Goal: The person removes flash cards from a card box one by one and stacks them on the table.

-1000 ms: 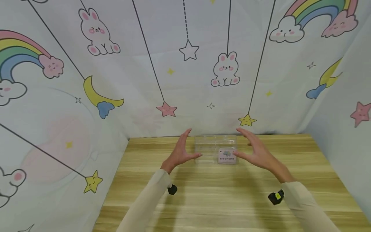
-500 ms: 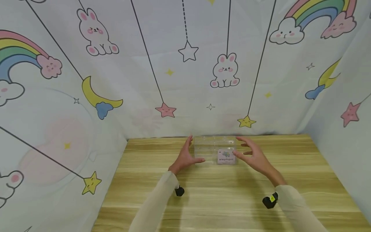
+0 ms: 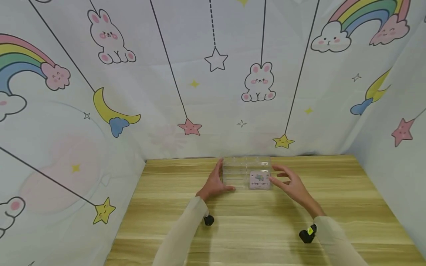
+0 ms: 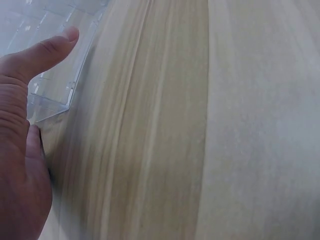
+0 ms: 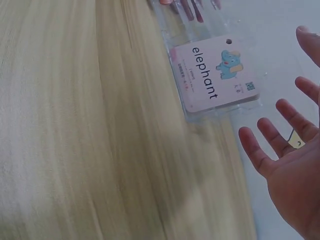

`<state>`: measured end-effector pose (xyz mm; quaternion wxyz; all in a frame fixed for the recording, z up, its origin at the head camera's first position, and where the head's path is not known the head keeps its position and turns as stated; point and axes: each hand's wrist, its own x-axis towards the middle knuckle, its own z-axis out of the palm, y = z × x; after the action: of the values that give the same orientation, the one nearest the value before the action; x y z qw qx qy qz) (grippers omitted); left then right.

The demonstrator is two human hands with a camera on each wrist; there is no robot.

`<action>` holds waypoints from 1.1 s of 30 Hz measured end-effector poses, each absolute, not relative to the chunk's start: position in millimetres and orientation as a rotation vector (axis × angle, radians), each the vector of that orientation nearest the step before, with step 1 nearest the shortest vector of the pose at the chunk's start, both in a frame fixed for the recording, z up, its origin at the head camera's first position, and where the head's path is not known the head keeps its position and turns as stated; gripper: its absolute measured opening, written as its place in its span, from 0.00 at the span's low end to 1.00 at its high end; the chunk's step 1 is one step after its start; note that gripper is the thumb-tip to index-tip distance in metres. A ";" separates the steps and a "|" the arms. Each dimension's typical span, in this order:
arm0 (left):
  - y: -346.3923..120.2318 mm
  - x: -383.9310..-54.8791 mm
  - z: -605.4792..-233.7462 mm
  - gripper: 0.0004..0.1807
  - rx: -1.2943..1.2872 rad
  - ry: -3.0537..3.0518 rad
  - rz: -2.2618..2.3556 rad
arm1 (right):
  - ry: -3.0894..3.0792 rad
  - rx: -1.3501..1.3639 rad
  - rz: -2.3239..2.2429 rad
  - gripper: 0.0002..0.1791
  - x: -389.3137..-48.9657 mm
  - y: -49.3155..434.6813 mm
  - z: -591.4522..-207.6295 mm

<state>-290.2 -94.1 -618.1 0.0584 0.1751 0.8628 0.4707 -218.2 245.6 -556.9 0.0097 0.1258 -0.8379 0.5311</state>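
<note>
A clear plastic rack (image 3: 235, 170) with several tiers stands at the back of the wooden table (image 3: 253, 232). In its front right compartment sits a pale pink flashcard (image 3: 260, 180) printed "elephant", with a blue elephant visible in the right wrist view. My left hand (image 3: 214, 183) is at the rack's left side, fingers straight along it and thumb reaching across the front low corner. On the other side, my right hand (image 3: 293, 184) has its fingers spread beside the rack, thumb pointing at the card's right edge. The right wrist view shows no object in that palm.
A white cloth wall (image 3: 213, 99) printed with rabbits, stars and rainbows rises right behind the rack. Similar cloth closes off the left and right sides of the table. Black wrist cameras hang below both cream sleeves (image 3: 181, 234).
Both hands have moved inward from either side toward the rack and come lower. The left hand now lies against its left side. Rack and card stay where they were.
</note>
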 end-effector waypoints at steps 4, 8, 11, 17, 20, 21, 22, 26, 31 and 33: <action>-94.2 -290.2 -620.4 0.75 0.546 2.588 1.462 | -2.613 0.360 1.676 0.30 -217.9 246.1 -563.7; -95.3 -288.9 -620.1 0.74 0.562 2.562 1.491 | -2.608 0.348 1.681 0.27 -216.2 245.1 -569.0; -96.0 -288.5 -620.2 0.74 0.567 2.562 1.482 | -2.619 0.340 1.675 0.25 -215.9 244.0 -573.0; -97.3 -287.7 -620.8 0.74 0.566 2.548 1.482 | -2.636 0.310 1.657 0.23 -215.3 241.9 -578.3; -96.9 -286.6 -620.5 0.74 0.565 2.541 1.486 | -2.646 0.285 1.660 0.23 -215.2 242.2 -580.4; -96.7 -286.4 -620.5 0.74 0.564 2.541 1.485 | -2.648 0.282 1.664 0.24 -215.4 242.6 -581.1; -96.6 -286.2 -620.3 0.74 0.562 2.541 1.485 | -2.649 0.278 1.669 0.24 -215.4 243.1 -581.7; -96.3 -285.9 -620.2 0.74 0.554 2.546 1.477 | -2.654 0.266 1.676 0.24 -215.1 244.0 -582.3; -96.6 -285.7 -620.7 0.74 0.559 2.553 1.482 | -2.683 0.256 1.627 0.24 -214.4 244.2 -580.3; -96.7 -285.7 -621.0 0.74 0.559 2.554 1.483 | -2.697 0.252 1.604 0.23 -213.8 244.1 -578.8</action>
<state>-285.7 -96.7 -621.0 0.0678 0.1854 0.8478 0.4921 -213.8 244.1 -578.8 -0.0031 0.0802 -0.8568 0.5094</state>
